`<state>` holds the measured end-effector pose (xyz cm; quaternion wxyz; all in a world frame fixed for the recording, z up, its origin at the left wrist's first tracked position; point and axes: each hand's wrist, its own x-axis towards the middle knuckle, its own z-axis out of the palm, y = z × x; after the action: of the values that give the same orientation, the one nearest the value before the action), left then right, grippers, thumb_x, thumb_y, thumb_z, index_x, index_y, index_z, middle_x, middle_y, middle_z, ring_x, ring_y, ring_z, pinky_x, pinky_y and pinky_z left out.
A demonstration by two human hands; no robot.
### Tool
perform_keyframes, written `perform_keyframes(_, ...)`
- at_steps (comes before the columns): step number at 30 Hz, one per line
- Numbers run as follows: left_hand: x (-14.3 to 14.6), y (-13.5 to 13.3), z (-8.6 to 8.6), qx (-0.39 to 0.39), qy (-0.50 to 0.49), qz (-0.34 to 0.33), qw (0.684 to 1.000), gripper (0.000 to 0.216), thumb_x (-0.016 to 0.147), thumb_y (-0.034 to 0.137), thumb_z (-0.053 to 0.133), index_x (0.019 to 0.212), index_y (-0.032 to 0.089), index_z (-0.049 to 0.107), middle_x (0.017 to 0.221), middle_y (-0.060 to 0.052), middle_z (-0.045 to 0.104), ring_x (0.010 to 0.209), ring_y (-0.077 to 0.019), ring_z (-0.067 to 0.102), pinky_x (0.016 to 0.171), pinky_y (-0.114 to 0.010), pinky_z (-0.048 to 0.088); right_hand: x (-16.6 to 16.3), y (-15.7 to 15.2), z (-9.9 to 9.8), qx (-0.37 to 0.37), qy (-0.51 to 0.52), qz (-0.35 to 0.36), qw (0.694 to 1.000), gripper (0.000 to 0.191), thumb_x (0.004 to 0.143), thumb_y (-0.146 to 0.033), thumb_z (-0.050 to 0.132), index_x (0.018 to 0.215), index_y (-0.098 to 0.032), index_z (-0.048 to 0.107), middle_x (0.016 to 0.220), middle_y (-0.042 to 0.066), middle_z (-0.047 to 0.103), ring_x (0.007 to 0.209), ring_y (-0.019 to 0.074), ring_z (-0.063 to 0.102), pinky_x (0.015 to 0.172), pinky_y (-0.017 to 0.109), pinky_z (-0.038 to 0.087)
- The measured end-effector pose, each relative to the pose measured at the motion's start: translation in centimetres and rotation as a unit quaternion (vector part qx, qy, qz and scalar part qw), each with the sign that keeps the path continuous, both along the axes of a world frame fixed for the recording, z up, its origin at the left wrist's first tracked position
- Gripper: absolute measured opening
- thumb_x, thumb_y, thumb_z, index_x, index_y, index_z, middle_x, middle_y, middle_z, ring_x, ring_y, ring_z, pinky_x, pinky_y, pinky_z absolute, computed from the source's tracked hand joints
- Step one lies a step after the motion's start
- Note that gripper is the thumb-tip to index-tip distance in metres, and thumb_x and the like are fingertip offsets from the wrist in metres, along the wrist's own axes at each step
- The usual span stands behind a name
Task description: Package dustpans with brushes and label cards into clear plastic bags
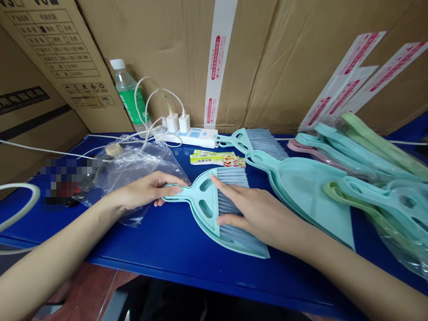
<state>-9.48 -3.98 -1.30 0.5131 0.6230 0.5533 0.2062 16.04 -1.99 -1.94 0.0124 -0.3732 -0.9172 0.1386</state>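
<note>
My left hand (149, 191) is closed round the stacked handles of a light-blue hand brush (202, 192) and the matching dustpan (207, 236) beneath it. The brush lies face up in the pan, its grey-blue bristles pointing right. Across those bristles rests my right hand (257, 214), index finger stretched to the top corner of the brush head and thumb at its lower part; its other fingers are partly hidden. Behind them lie yellow-green printed labels (216, 158) and a second light-blue brush (244, 140). Right of my right hand are stacked light-blue dustpans (310, 178).
Clear plastic bags (133, 165) lie left on the blue table (160, 249). Behind stand a power strip (200, 138) with plugged white chargers and cables, a green-labelled bottle (130, 98) and cardboard boxes (167, 40). Bagged blue, green and pink sets (377, 151) pile up right.
</note>
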Motion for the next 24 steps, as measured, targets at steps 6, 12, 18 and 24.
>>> perform_keyframes(6, -0.29, 0.11, -0.15, -0.01, 0.01, -0.012, 1.0, 0.045, 0.077, 0.049, 0.068, 0.106, 0.015, 0.074, 0.066, 0.002, 0.053, 0.055, -0.0079, 0.041, 0.042, -0.016, 0.032, 0.02, -0.13, -0.02, -0.01, 0.006, 0.012, 1.0, 0.073, 0.091, -0.041, 0.061, 0.154, -0.018, 0.032, 0.134, 0.015, 0.064, 0.111, 0.0335, 0.067, 0.084, 0.045, 0.056)
perform_keyframes(12, -0.2, -0.06, -0.05, -0.003, 0.023, -0.015, 1.0, 0.046, 0.079, 0.051, 0.066, 0.107, 0.015, 0.072, 0.071, 0.001, 0.055, 0.056, -0.0081, 0.041, 0.044, -0.016, 0.033, 0.01, -0.15, 0.29, -0.022, 0.001, 0.004, 1.0, 0.074, 0.09, -0.04, 0.062, 0.154, -0.016, 0.034, 0.136, 0.016, 0.063, 0.114, 0.0333, 0.066, 0.085, 0.044, 0.056)
perform_keyframes(18, -0.12, -0.35, 0.2, 0.023, 0.052, -0.016, 0.998, 0.039, 0.084, 0.045, 0.06, 0.112, 0.02, 0.07, 0.099, -0.004, 0.065, 0.063, -0.0091, 0.045, 0.048, -0.017, 0.035, 0.39, -0.26, 0.62, -0.011, -0.007, 0.012, 1.0, 0.071, 0.092, -0.042, 0.061, 0.154, -0.018, 0.034, 0.132, 0.015, 0.066, 0.11, 0.0332, 0.068, 0.083, 0.044, 0.058)
perform_keyframes(24, -0.13, -0.44, 0.4, 0.02, 0.062, -0.033, 0.997, 0.041, 0.086, 0.041, 0.056, 0.119, 0.02, 0.067, 0.101, -0.004, 0.064, 0.064, -0.0096, 0.045, 0.051, -0.018, 0.038, 0.78, -0.14, 0.67, 0.005, -0.017, 0.022, 1.0, 0.072, 0.093, -0.045, 0.058, 0.154, -0.016, 0.034, 0.126, 0.015, 0.07, 0.106, 0.0338, 0.069, 0.08, 0.044, 0.058)
